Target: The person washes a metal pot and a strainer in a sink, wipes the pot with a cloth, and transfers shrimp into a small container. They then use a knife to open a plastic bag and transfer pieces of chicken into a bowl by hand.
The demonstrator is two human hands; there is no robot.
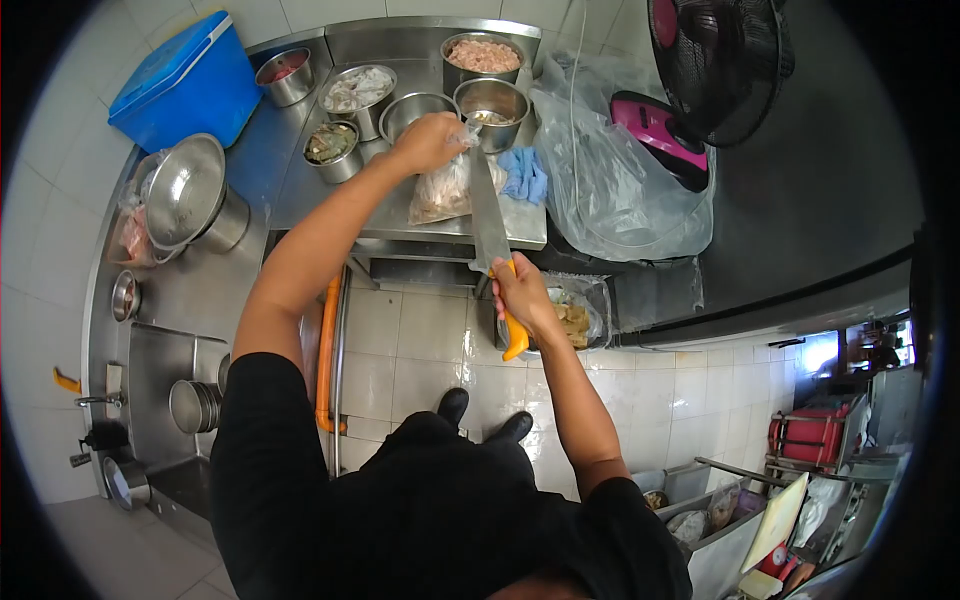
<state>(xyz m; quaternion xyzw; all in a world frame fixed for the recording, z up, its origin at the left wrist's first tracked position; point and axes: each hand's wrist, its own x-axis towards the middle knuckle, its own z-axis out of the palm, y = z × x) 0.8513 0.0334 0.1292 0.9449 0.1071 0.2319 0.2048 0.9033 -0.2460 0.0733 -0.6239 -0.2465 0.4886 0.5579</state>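
Note:
My left hand point(432, 146) is closed on the gathered top of a clear plastic bag point(441, 193) with pale, pinkish contents, which rests at the front of the steel counter. In my right hand point(522, 290) is a large knife point(489, 213) by its yellow handle, the broad blade pointing away from me. The blade's tip reaches the bag's neck beside my left fingers. Right of the blade lies a crumpled blue cloth point(523, 175). Behind my left hand stand a steel pot point(408, 105) and another steel pot point(491, 100) with a little in its bottom.
Steel pots of food, one with minced meat point(483, 55), line the counter's back. A blue cooler box point(185, 85) stands far left, a steel sink point(165, 350) below it. At right, a fan point(715, 70) stands over plastic sheeting point(620, 190). A bin point(575, 315) sits below the counter.

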